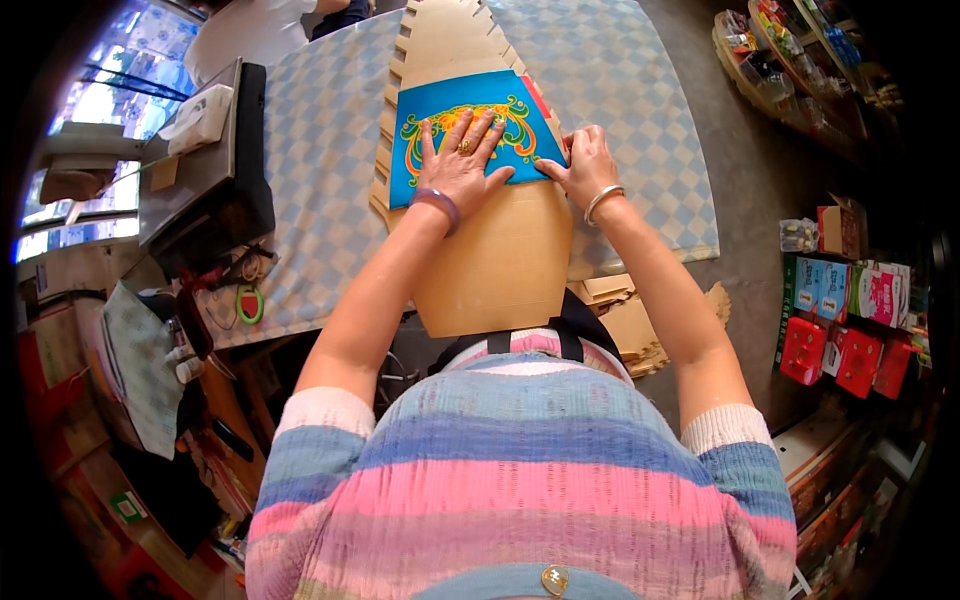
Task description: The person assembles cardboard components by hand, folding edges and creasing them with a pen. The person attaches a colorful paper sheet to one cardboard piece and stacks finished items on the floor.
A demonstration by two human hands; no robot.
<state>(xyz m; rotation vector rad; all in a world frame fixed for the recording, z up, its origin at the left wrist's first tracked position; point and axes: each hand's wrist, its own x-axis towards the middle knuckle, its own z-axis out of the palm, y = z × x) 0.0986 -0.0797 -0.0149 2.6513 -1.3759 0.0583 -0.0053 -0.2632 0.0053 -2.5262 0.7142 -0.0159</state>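
Observation:
A tan cardboard sheet (492,262) with notched side edges lies on the table and reaches over its near edge toward my body. Across its middle is a blue printed panel (420,100) with a yellow, orange and green scroll design. My left hand (460,160) rests flat on this panel, fingers spread, covering part of the design. At the panel's right edge my right hand (588,165) is closed, its thumb on the blue corner and its fingers curled at the edge. A narrow red strip (536,97) shows along that side, above the right hand.
A checked tablecloth (640,120) covers the table. On the left stand a dark box-shaped appliance (215,170) with a tissue pack (196,118) on top, and green-handled scissors (249,304). More cut cardboard (635,330) lies below right. Shelved goods (850,290) stand at the right.

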